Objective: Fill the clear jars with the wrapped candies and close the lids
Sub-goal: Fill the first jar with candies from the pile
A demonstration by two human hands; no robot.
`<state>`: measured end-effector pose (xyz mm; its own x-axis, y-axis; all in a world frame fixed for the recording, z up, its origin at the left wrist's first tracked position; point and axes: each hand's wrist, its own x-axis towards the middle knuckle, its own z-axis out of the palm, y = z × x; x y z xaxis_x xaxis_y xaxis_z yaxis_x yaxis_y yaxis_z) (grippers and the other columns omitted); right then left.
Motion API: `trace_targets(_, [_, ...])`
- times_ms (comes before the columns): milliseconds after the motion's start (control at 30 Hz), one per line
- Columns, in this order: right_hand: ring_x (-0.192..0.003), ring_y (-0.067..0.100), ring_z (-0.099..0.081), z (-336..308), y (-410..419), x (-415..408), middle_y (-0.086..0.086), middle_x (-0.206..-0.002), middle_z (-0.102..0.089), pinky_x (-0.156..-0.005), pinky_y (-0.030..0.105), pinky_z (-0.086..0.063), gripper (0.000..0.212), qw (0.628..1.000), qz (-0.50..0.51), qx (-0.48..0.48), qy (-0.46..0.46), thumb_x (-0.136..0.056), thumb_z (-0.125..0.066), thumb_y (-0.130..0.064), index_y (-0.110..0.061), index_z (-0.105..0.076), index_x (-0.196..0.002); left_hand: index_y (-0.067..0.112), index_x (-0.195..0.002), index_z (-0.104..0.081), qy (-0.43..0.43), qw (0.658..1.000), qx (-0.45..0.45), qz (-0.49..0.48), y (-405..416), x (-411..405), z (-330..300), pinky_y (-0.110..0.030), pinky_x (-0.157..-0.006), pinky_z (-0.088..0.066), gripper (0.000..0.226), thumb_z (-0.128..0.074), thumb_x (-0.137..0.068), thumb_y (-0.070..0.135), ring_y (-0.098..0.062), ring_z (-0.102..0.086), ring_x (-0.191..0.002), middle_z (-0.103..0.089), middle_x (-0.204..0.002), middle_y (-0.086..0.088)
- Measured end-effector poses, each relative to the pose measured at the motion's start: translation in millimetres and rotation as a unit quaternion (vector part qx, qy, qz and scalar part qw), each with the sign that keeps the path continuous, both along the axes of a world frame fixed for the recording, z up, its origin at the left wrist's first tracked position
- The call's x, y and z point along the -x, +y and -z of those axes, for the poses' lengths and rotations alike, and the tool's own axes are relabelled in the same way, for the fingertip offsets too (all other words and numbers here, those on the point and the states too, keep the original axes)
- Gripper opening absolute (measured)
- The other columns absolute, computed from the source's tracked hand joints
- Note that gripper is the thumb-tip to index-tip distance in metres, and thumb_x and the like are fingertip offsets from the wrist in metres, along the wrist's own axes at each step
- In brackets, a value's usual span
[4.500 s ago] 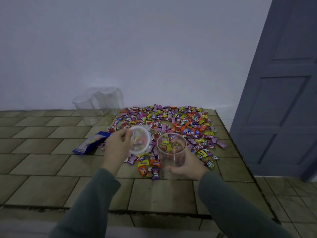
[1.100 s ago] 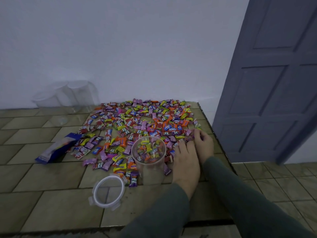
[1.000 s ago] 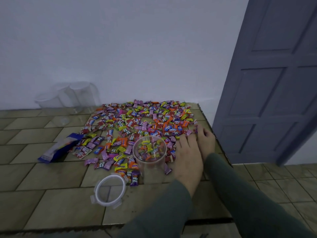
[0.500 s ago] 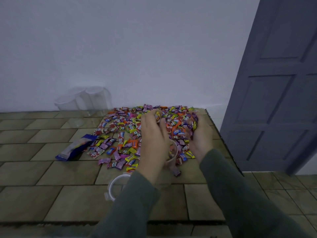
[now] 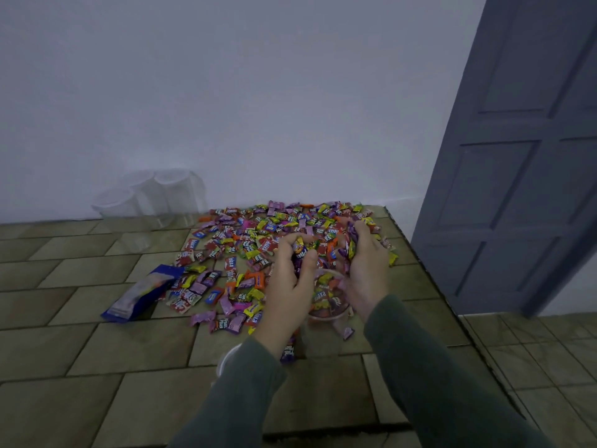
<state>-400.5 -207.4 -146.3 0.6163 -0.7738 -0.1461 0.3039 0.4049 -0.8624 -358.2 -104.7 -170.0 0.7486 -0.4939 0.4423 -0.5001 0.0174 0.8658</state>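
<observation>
Both hands full of candy over the jar

Left hand [image 5: 287, 279] and right hand [image 5: 366, 270] each have a curled grip round wrapped candies [image 5: 258, 240], right above the open clear jar [image 5: 326, 302] standing on the tiled tabletop [image 5: 80, 334], at the pile's near edge.

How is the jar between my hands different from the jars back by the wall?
The jar between the hands holds wrapped candies; the jars by the wall look empty. The near jar stands among the candy pile, flanked by the left hand and right hand, both gripping candies; the wall jars stand clustered, untouched, left of the pile. All are clear.
</observation>
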Motion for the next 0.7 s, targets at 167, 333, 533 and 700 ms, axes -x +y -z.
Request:
trace_targets(167, [-0.106, 0.052, -0.058, 5.3, 2.4, -4.6, 0.033, -0.111, -0.062, -0.086, 0.069, -0.046, 0.033, 0.999, 0.022, 0.027, -0.003, -0.098, -0.051, -0.038, -0.020, -0.075, -0.086, 0.025, -0.113, -0.049, 0.010, 1.000, 0.003, 0.027, 0.8, -4.4, -1.0, -0.012, -0.063, -0.037, 0.013, -0.048, -0.100, 0.027, 0.004, -0.045, -0.066, -0.047, -0.075, 0.026])
trace_targets(333, [-0.101, 0.041, -0.066, 9.1, 5.0, -7.4, 0.018, -0.098, -0.073, -0.090, 0.062, -0.050, 0.031, 0.998, 0.041, 0.051, -0.010, -0.098, -0.051, -0.037, -0.026, -0.077, -0.085, 0.018, -0.113, -0.056, 0.032, 0.998, 0.009, 0.059, 1.9, -6.5, 1.8, -0.018, -0.067, -0.043, 0.017, -0.054, -0.098, 0.026, 0.000, -0.055, -0.072, -0.058, -0.084, 0.013])
trace_targets(533, [-0.095, 0.036, -0.069, 8.6, 2.2, -7.3, 0.014, -0.093, -0.074, -0.083, 0.050, -0.056, 0.031, 0.998, 0.043, 0.043, -0.011, -0.100, -0.049, -0.029, -0.017, -0.077, -0.090, 0.020, -0.106, -0.060, 0.025, 0.998, -0.029, 0.049, 1.2, -4.3, 1.2, -0.033, -0.063, -0.053, 0.016, -0.060, -0.091, 0.015, -0.017, -0.062, -0.069, -0.067, -0.083, 0.001])
trace_targets(700, [-0.096, 0.037, -0.068, 8.5, 1.2, -6.5, 0.018, -0.098, -0.073, -0.084, 0.051, -0.056, 0.031, 0.998, 0.037, 0.041, -0.009, -0.099, -0.050, -0.030, -0.016, -0.076, -0.089, 0.016, -0.087, -0.062, 0.037, 0.997, -0.021, 0.068, 0.0, -9.2, 4.9, -0.041, -0.065, -0.050, 0.005, -0.066, -0.086, 0.012, -0.019, -0.059, -0.069, -0.063, -0.076, -0.002])
